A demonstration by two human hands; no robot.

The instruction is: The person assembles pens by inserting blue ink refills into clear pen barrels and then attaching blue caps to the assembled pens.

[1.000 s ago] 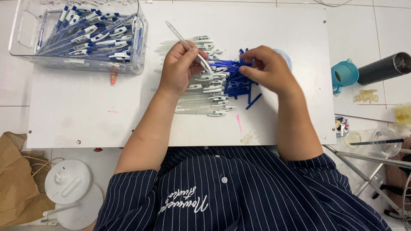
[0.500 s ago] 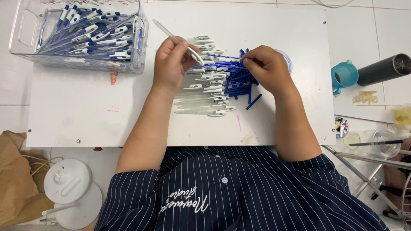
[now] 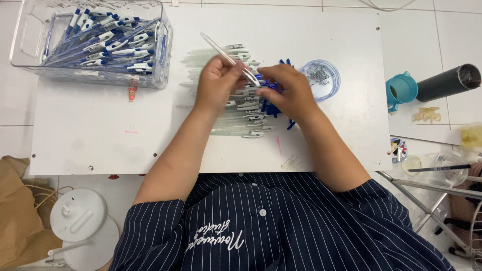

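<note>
1. Left hand [image 3: 218, 83] is closed around a clear pen barrel [image 3: 228, 57], held tilted, its far end pointing up-left over the white desk [image 3: 90, 135].
2. Right hand [image 3: 288, 93] pinches at the barrel's near end, fingertips meeting the left hand's; what it grips is too small to tell, likely a blue part.
3. Step, as judged: fitting a piece into the barrel's end. The next move would call for keeping the barrel steady and lining the piece up with the opening.
4. Under both hands: a row of clear barrels with white clips [image 3: 241, 120] lying flat, and a pile of blue refills [image 3: 271, 108] just beside it.
5. A round clear dish of small metal springs [image 3: 320, 78] sits right of the hands, near them.
6. A clear plastic bin [image 3: 160, 55] at the desk's top left holds blue-and-white finished pens [image 3: 105, 42].
7. No readable labels; teal cup [image 3: 401, 90] and black cylinder [image 3: 447, 83] off to the right.
</note>
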